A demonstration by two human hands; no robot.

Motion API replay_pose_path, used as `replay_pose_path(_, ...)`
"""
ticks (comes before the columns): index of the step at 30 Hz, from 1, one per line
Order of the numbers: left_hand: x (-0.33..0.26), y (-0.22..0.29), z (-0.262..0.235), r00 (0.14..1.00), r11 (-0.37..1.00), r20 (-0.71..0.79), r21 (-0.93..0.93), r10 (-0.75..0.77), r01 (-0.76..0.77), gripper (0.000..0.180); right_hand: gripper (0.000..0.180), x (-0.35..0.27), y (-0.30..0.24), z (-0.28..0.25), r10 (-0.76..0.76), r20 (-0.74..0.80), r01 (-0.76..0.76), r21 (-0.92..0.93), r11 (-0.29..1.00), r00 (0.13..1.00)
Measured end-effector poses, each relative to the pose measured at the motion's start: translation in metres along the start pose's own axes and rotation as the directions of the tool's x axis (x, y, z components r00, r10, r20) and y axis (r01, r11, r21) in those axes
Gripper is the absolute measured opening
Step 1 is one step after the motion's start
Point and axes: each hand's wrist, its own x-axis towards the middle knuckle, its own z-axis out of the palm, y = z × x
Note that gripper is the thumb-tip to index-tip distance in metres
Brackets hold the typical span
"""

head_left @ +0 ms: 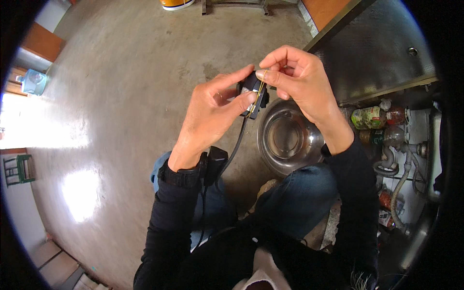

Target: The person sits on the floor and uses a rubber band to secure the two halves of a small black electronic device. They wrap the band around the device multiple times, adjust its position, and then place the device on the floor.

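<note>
Rubber band half-on — small black device held over the floor
Left hand (pixel 212 104) grips the black device (pixel 252 89); right hand (pixel 299 77) fingers pinch the yellow rubber band (pixel 258 94), stretched across but not yet seated

There is one view, from a wide fisheye camera worn on the person's head, looking steeply down past chest and knees to the bare grey concrete floor (pixel 121 96). It sits close above the two hands: the left hand (pixel 212 108) and the right hand (pixel 299 79) fill the middle of the frame, forearms entering from the lower edge. Straight lines bow toward the dark round rim. Just below the right hand's grip lies a round shiny steel bowl (pixel 289 137); right of it, a dimpled steel worktop (pixel 382 48).
</note>
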Motion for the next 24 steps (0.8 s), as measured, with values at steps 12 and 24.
replay_pose_path(12,0.002,-0.005,0.003,0.990,0.962,0.010,0.234,0.142,-0.140,0.044,0.013,-0.012,0.020,0.003,0.169,-0.156,-0.105,0.354,0.929,0.973)
replay_pose_path(24,-0.044,0.003,-0.003,0.995,0.938,0.059,0.335,0.077,-0.093,0.048,0.011,-0.027,0.016,0.019,0.207,0.072,-0.219,0.310,0.925,0.976)
